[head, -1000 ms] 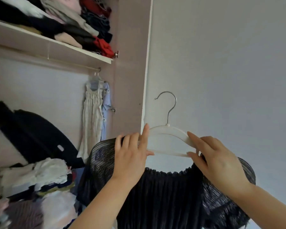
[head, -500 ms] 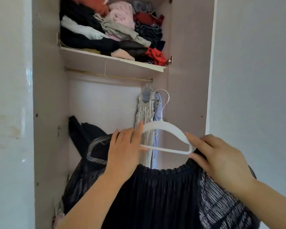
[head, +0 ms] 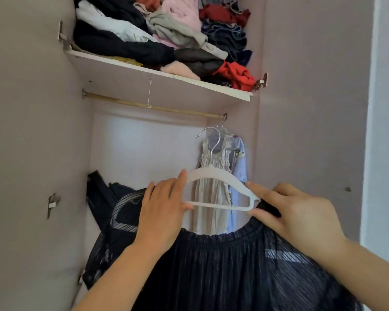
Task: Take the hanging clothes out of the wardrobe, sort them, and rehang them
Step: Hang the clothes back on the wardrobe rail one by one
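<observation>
Left hand (head: 164, 212) and right hand (head: 301, 217) fingers pinch white hanger (head: 221, 176) bearing dark pleated garment (head: 211, 268).

Shelf (head: 121, 78) carries heaped, seemingly unfolded clothes (head: 166, 37).

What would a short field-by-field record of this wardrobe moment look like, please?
left hand: grips the left end of the white hanger
right hand: pinches the hanger's right end
dark pleated garment: hangs on the hanger
hook: below the rail, not yet on it
rail's right end: cream dress and blue garment hang there
shelf: carries heaped clothes
</observation>
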Available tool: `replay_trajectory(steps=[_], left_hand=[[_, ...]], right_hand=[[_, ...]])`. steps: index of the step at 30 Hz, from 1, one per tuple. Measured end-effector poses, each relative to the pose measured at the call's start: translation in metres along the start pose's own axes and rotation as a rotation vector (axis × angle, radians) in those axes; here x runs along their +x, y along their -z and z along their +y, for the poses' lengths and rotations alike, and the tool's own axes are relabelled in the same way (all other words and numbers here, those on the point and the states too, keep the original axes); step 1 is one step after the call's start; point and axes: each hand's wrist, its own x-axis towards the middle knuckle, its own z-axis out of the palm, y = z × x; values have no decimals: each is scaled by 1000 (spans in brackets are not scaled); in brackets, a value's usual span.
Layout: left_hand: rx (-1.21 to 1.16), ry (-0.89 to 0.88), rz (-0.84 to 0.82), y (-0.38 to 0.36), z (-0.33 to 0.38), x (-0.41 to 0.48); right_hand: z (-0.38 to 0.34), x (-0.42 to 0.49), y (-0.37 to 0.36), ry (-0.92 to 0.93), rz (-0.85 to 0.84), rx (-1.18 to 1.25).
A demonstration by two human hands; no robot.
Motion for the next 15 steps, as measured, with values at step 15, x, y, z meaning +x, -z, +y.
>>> replay_trajectory(steps=[15], left_hand=[[-215,249,-13,-207,-47,116]], right_hand=[[115,154,-207,98,45,-24]])
